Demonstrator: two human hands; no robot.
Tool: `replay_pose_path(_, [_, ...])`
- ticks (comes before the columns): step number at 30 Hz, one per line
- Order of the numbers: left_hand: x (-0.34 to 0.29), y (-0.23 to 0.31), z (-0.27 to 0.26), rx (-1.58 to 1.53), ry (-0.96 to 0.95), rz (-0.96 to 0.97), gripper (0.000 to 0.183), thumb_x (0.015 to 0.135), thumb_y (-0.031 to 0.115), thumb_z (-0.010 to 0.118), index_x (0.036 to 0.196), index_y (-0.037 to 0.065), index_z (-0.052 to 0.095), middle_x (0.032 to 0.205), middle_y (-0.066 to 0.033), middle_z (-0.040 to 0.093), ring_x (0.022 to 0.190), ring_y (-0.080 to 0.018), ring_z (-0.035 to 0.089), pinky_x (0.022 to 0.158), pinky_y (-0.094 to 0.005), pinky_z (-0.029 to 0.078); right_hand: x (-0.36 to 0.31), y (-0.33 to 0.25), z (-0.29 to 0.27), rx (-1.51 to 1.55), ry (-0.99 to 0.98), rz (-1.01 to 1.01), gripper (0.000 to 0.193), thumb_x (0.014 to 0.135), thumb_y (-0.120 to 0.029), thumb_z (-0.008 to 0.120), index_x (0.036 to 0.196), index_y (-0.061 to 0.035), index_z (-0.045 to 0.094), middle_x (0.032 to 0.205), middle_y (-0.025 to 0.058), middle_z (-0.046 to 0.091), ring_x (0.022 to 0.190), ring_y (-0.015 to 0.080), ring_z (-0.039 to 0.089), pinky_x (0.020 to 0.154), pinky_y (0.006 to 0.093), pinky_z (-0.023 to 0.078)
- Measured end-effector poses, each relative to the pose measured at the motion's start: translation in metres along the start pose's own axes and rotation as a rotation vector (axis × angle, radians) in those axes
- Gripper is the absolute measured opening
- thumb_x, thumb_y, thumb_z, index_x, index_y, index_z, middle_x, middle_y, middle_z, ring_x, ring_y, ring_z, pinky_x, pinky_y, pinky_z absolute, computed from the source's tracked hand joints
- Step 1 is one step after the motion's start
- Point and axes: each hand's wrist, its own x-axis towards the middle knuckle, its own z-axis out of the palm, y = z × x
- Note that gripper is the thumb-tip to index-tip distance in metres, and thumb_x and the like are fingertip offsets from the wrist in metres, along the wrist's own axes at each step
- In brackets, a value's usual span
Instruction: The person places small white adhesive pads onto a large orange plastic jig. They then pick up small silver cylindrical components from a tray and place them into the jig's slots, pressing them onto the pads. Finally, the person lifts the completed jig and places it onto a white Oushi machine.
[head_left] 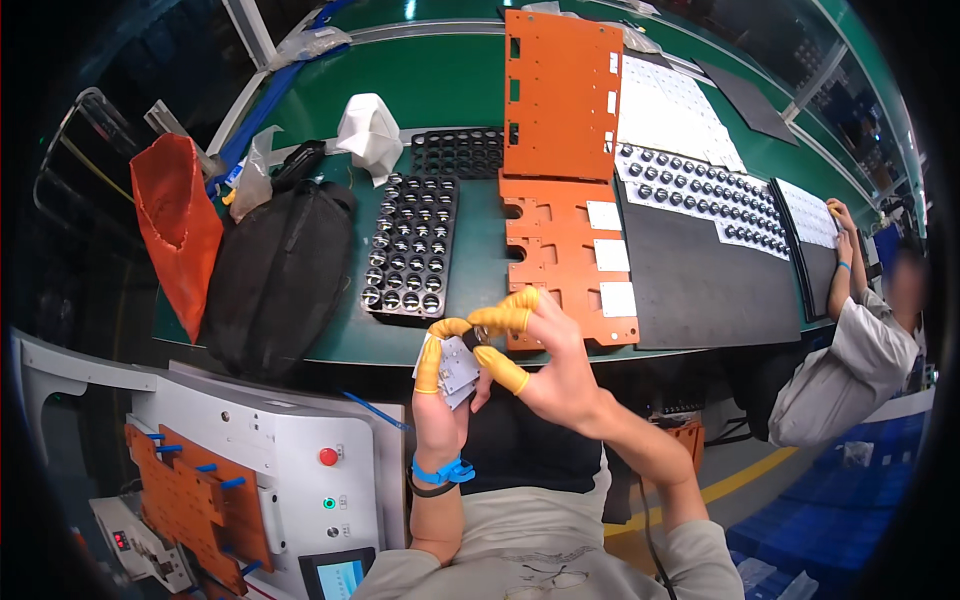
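My left hand [438, 395], in yellow finger cots and with a blue wrist strap, grips a small white square plate [460, 367] near the table's front edge. Between the thumb and fingers of my right hand [535, 350], also in yellow finger cots, is a small dark round part [474, 339], at the plate's upper right corner. Whether it touches the plate I cannot tell. Just beyond stands a black tray [385, 316] with rows of shiny round lens-like parts. To the right lies an orange fixture [570, 260] holding several white plates, its orange panel [563, 95] behind it.
A black bag [280, 275] and an orange-red sack [177, 225] are at the left. White plates with black round parts [700, 190] cover part of a dark mat [710, 295] at right. A co-worker [850, 350] sits far right. A white machine [280, 450] stands lower left.
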Motion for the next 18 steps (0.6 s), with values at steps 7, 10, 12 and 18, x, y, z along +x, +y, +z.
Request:
replay_pose_path(7, [-0.003,-0.012,0.011,-0.078,-0.068,-0.075,0.046,0.096,0.037,0.047,0.128,0.005,0.054,0.100,-0.0065,0.065,0.066,-0.0067,0.049,0.051,-0.0214,0.033,-0.036,0.016,-0.003,0.205,0.018,0.155,0.034,0.077,-0.005,0.081,0.110,-0.0016,0.073,0.099,0.0093,0.060,0.095,0.0237,0.056,0.085,0.0354,0.046])
replay_pose_path(10, [-0.001,-0.012,0.018,-0.013,-0.036,-0.105,0.048,0.098,0.037,0.046,0.131,0.004,0.053,0.098,-0.0061,0.064,0.068,-0.0071,0.051,0.054,-0.0210,0.035,-0.039,0.014,-0.006,0.244,0.073,0.233,0.031,0.077,-0.005,0.082,0.106,-0.0016,0.073,0.100,0.0093,0.060,0.099,0.0233,0.056,0.088,0.0350,0.047])
replay_pose_path(12, [0.000,-0.012,0.022,-0.005,-0.026,-0.119,0.050,0.101,0.039,0.045,0.134,0.003,0.052,0.097,-0.0058,0.064,0.069,-0.0076,0.052,0.055,-0.0211,0.036,-0.038,0.015,-0.007,0.216,0.096,0.222,0.030,0.077,-0.005,0.083,0.105,-0.0017,0.073,0.100,0.0089,0.059,0.100,0.0234,0.056,0.087,0.0349,0.047])
replay_pose_path(18, [0.001,-0.022,0.020,0.140,-0.204,-0.013,0.055,0.108,0.044,0.038,0.141,0.002,0.048,0.104,-0.0054,0.063,0.072,-0.0092,0.054,0.061,-0.0230,0.042,-0.040,0.015,-0.010,0.190,0.146,0.228,0.030,0.076,-0.006,0.084,0.102,-0.0014,0.072,0.100,0.0089,0.056,0.096,0.0234,0.054,0.083,0.0355,0.048])
